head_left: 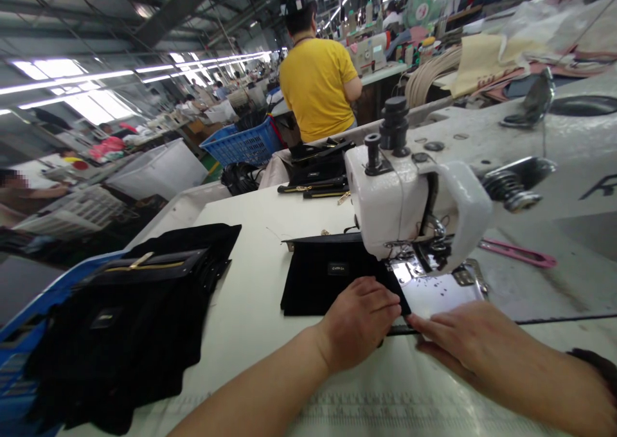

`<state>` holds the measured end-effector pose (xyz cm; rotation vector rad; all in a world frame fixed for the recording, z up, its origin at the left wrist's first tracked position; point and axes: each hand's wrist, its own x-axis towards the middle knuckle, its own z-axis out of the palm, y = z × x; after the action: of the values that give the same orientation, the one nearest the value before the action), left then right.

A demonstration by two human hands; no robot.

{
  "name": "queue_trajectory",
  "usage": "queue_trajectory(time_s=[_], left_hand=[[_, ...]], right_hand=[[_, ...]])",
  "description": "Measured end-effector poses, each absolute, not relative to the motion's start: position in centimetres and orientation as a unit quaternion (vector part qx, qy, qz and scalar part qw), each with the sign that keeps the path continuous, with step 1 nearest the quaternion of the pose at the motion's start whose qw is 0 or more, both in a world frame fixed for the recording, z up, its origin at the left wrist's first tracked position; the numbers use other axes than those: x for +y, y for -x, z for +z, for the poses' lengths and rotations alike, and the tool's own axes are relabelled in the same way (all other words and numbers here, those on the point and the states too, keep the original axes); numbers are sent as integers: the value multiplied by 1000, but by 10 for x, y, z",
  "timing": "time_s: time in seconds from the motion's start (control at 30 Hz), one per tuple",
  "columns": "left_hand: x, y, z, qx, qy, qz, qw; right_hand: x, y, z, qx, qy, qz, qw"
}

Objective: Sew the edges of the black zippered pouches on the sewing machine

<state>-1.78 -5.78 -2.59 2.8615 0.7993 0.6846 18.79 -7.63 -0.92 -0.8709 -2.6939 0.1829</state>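
Observation:
A black fabric piece (308, 283) with a small label lies on the white table, its right edge beside the presser foot of the white sewing machine (385, 199). My left hand (361, 321) rests over its lower right part, fingers together and bent round the near edge, the thumb hidden. Close by on the right, my right hand (457, 337) has its fingertips at the piece's lower right corner, thumb and forefinger closed on the edge. A small strip of the black material shows below, between the two hands.
Stacked black pieces (144, 315) lie at the left, over a blue basket (19, 360). Pink snips (520, 254) are right of the needle. More black pieces with zips (318, 173) lie behind the machine head. A person in a yellow shirt (315, 90) sits ahead, back turned.

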Motion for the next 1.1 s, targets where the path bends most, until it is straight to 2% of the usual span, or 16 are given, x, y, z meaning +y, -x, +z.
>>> queue_trajectory(time_s=[0.13,0.47,1.1], left_hand=[[-52,21,-27,241,-954,174,34],[-36,22,-20,240,-965,103,8],[-7,17,-12,281,-954,99,-31]], right_hand=[[-79,-189,-14,-937,321,66,123],[-73,-185,-19,-917,364,82,141],[-66,-181,-22,-898,408,75,145]])
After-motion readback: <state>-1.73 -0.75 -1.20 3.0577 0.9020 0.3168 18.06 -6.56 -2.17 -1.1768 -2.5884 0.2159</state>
